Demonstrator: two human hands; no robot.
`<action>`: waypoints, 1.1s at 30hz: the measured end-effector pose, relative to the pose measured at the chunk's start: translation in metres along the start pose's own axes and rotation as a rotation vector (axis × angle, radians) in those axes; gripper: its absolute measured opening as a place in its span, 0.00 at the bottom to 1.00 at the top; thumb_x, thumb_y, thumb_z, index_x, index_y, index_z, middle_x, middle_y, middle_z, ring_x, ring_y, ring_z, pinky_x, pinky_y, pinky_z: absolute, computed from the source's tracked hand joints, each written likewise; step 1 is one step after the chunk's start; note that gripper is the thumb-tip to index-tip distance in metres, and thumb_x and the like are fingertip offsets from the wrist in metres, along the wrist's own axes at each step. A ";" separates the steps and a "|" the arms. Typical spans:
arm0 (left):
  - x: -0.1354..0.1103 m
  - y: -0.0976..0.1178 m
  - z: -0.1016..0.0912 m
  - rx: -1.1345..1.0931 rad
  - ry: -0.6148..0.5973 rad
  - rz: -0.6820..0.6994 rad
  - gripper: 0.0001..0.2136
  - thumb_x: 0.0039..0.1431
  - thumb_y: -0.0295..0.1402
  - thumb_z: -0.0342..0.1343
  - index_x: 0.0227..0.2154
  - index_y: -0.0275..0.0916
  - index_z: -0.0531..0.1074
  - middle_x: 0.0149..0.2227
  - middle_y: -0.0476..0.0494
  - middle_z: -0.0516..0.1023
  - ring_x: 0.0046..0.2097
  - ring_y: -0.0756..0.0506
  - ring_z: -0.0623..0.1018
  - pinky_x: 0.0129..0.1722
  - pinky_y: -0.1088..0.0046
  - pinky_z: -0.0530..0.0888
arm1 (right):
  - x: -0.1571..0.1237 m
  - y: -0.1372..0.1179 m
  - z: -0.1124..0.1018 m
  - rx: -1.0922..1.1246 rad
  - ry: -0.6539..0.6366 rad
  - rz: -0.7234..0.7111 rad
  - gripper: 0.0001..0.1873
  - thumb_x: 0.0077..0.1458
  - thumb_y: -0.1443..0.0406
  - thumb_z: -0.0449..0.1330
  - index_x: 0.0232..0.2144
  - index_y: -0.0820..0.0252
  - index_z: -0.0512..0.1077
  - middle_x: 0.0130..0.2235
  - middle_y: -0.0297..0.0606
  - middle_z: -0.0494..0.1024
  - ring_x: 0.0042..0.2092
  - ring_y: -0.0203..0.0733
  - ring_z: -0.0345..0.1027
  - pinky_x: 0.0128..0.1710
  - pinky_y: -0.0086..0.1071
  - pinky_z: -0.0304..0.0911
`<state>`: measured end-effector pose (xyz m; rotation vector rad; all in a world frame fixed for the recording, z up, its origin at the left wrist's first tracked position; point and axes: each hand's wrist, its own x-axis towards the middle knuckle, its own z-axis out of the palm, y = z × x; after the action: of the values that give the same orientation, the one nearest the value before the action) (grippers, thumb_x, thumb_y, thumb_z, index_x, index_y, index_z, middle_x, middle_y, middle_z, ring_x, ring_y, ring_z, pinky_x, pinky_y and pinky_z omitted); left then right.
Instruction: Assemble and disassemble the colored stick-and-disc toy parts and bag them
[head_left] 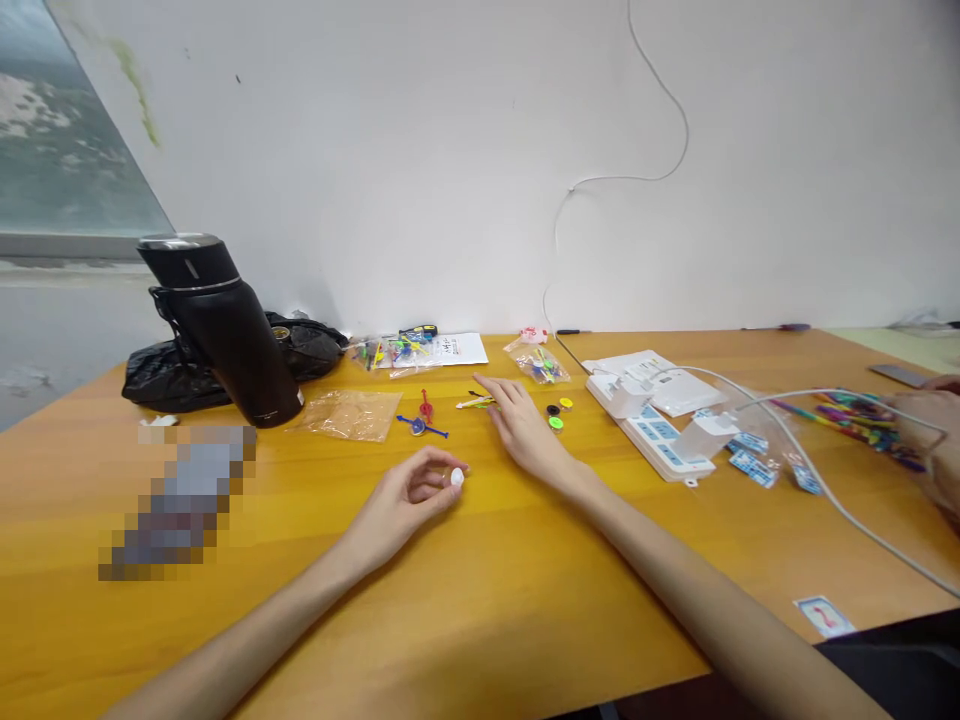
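black flask (236, 350) | black plastic bag (169, 380) behind it | power strip (660, 446) with white plugs (707, 435) | cable (615, 178) against wall (420, 150)

I'm seeing a honey-orange counter (480, 600) with wood-grain streaks, plus a red arrow (426, 407), a blue arrow (433, 431) and a white arrow (471, 403). The round piece (457, 477) is white too. Then there's a black disc (553, 410), a yellow disc (566, 404), a super bright lime-green disc (555, 425), a black flask (232, 345) banded in silver, and a white power strip (657, 447) patched with blue.
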<state>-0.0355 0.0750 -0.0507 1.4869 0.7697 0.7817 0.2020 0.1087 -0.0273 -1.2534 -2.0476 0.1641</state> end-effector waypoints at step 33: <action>0.007 -0.002 -0.024 0.147 0.207 0.083 0.12 0.64 0.40 0.56 0.47 0.42 0.73 0.49 0.41 0.77 0.49 0.42 0.78 0.51 0.62 0.74 | -0.013 0.067 -0.049 -0.143 0.299 0.260 0.10 0.58 0.66 0.58 0.42 0.59 0.74 0.43 0.43 0.79 0.40 0.46 0.72 0.44 0.40 0.68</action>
<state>-0.0511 0.0943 -0.0513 1.5937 0.9419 0.9693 0.2851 0.1201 -0.0282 -1.5314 -1.6612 -0.0494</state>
